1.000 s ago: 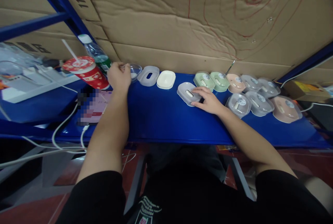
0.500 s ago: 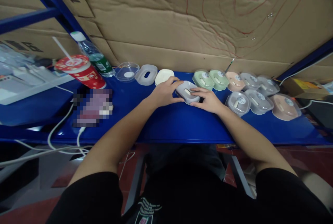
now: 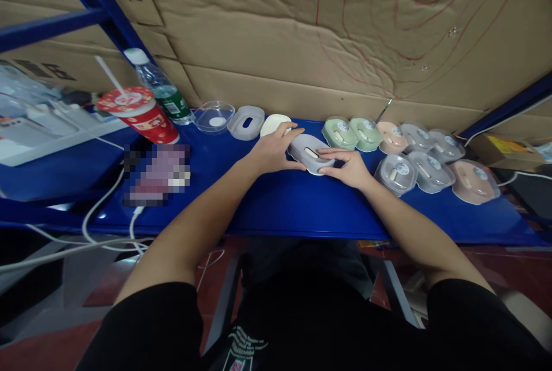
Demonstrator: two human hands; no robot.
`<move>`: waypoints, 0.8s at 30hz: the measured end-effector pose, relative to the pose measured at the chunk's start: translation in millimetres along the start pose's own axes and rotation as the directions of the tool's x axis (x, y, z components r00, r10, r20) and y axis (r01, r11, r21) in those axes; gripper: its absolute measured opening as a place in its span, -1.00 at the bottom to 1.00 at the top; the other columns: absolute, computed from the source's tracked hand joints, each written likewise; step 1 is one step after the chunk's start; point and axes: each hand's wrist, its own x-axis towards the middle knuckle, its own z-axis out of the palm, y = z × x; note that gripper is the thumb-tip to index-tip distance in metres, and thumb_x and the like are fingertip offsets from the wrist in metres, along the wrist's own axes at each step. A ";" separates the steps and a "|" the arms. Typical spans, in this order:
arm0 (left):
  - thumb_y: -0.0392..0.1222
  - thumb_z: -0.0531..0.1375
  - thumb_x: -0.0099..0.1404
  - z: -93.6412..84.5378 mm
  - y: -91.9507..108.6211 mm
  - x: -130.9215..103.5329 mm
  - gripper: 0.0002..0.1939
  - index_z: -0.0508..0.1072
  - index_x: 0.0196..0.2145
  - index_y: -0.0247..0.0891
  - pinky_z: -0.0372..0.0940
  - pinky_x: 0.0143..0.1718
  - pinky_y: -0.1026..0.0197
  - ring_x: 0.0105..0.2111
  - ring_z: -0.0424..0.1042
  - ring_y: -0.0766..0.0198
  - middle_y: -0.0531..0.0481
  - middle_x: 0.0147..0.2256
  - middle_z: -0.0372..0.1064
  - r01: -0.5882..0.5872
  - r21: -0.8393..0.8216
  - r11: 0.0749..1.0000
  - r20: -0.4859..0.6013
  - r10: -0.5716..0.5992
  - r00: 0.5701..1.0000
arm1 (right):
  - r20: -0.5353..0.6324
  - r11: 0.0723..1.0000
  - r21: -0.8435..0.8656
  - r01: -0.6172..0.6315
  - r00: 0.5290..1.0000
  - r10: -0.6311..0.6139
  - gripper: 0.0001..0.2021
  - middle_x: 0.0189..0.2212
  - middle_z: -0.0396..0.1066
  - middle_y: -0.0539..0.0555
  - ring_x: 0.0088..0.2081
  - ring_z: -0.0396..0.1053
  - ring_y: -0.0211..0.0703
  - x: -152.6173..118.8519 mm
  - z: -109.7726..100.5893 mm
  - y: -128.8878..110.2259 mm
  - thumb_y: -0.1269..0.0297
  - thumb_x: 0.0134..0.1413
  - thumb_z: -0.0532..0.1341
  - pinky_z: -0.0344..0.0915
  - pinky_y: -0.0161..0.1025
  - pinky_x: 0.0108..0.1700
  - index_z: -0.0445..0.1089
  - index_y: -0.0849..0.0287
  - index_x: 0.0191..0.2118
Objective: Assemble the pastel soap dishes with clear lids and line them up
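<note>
Between my two hands sits a grey oval box (image 3: 309, 146) with a small cream piece in its top, at the middle of the blue table. My left hand (image 3: 276, 152) grips its left side, thumb at the front edge and fingers over the back. My right hand (image 3: 348, 166) holds the right end, with fingertips near the cream piece. Just behind my left hand lies a cream-coloured part (image 3: 275, 124), partly covered by the fingers. Left of it stand a grey part with an oval slot (image 3: 254, 122) and a clear lid (image 3: 222, 113).
Several lidded boxes stand at the right, among them a green one (image 3: 339, 136) and a pink one (image 3: 472, 183). A red cup (image 3: 153, 122), a bottle (image 3: 170, 100) and a blurred-out item (image 3: 157, 175) are at the left. Cardboard (image 3: 259, 31) rises behind the table.
The view has shifted slightly. Both hands keep hold of the grey box, and the right fingers have moved a little off the cream piece.
</note>
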 end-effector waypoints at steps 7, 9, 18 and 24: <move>0.29 0.54 0.12 -0.3 -1.5 0.7 0.24 0.12 0.56 -0.17 0.48 0.19 -0.11 0.33 0.39 -0.25 -0.39 0.42 0.21 -0.070 -0.048 0.996 -0.028 0.069 0.997 | -0.127 0.991 0.120 -0.066 0.989 0.082 -0.53 -0.05 0.73 0.13 0.02 0.68 0.12 3.6 -0.3 -6.1 -0.27 -0.04 0.56 0.55 0.13 0.21 0.72 -0.01 -0.17; 0.20 0.48 0.27 -3.4 -3.4 1.0 0.05 0.19 0.53 -0.21 0.47 0.18 -0.08 0.27 0.45 -0.17 -0.37 0.38 0.29 -0.052 -0.052 0.997 -0.063 0.049 0.997 | -0.181 0.987 0.136 -0.084 0.978 0.108 -0.45 -0.13 0.73 0.12 -0.07 0.68 0.09 4.2 -1.2 -7.1 -0.39 -0.03 0.50 0.58 0.07 0.09 0.70 0.03 -0.22; -0.21 0.14 0.49 -10.5 -1.9 3.5 -0.54 0.55 0.27 -0.20 0.43 0.11 -0.01 0.01 0.60 -0.01 -0.18 0.02 0.64 0.181 0.008 0.983 -0.221 -0.175 0.959 | -0.161 0.981 0.179 -0.079 0.981 0.109 -0.23 -0.14 0.68 0.14 -0.22 0.64 0.01 0.7 -3.6 -2.2 -0.59 0.17 0.19 0.60 -0.02 -0.14 0.59 0.01 0.08; -0.23 0.15 0.42 -39.3 -34.9 -0.1 -0.28 0.23 0.50 -0.21 0.41 0.09 0.02 -0.04 0.62 -0.02 -0.10 -0.13 0.64 0.596 -0.151 0.789 -0.404 -0.599 0.691 | 0.037 0.973 -0.218 0.078 0.997 -0.071 -0.37 0.22 0.59 0.20 0.14 0.61 0.16 -1.9 -6.1 -8.4 -0.24 0.33 0.31 0.51 0.21 0.27 0.46 -0.04 0.36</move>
